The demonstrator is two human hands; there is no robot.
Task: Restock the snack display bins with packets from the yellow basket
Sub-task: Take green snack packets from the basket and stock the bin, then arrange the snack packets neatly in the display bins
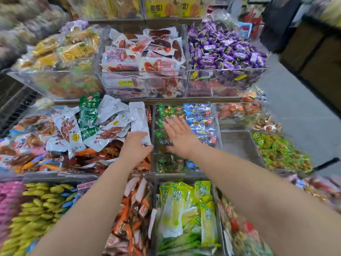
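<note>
My left hand (pixel 135 145) grips the lower end of a silver-white snack packet (pixel 139 119) that stands up over a heap of similar silver packets (pixel 103 126) in the middle-row bin. My right hand (pixel 180 137) is flat with straight fingers, resting over the neighbouring clear bin (pixel 218 124) of small green and blue wrapped sweets (pixel 198 115). The yellow basket is not in view.
Clear bins rise in tiers: orange packets (pixel 60 50), red meat packets (pixel 145 54) and purple sweets (pixel 223 48) at the back. Nearer me lie yellow sweets (pixel 36 207), orange sticks (pixel 132 215) and green pickle packs (pixel 186 213). Aisle floor (pixel 299 115) runs on the right.
</note>
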